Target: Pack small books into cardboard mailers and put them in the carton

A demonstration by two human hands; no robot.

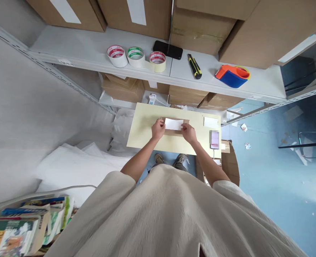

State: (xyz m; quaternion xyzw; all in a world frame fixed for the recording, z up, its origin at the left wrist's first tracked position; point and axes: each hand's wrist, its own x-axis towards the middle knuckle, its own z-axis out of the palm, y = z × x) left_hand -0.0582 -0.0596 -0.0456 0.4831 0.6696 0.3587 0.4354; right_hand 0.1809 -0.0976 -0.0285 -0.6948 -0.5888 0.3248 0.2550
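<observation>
**White sheet (173, 124) over a brown cardboard piece (173, 132) on the tabletop (142, 130)**

Both forearms reach forward across the near edge of the tabletop, hiding parts of it, and converge on the cardboard piece near its middle. The left hand (158, 130) stands at the left end of the white sheet, its fingers bent and close together; whether they grip the sheet, the cardboard or both cannot be told. The right hand (189, 133), angled inward, has its fingers closed on the sheet's right end. The sheet spans the gap between the hands, with cardboard showing along its near and far sides.

To the right, well apart from the right hand, a phone (214, 140) lies near the tabletop's right end; beyond it rests a white paper stack (210, 122). Farther off, a grey shelf (80, 44) carries, from left to right, three tape rolls (120, 61), a black flat object (167, 49), a yellow-and-black cutter (194, 66) and an orange-and-blue tape dispenser (231, 76). Behind these, cardboard boxes (149, 16) occupy the shelf.
</observation>
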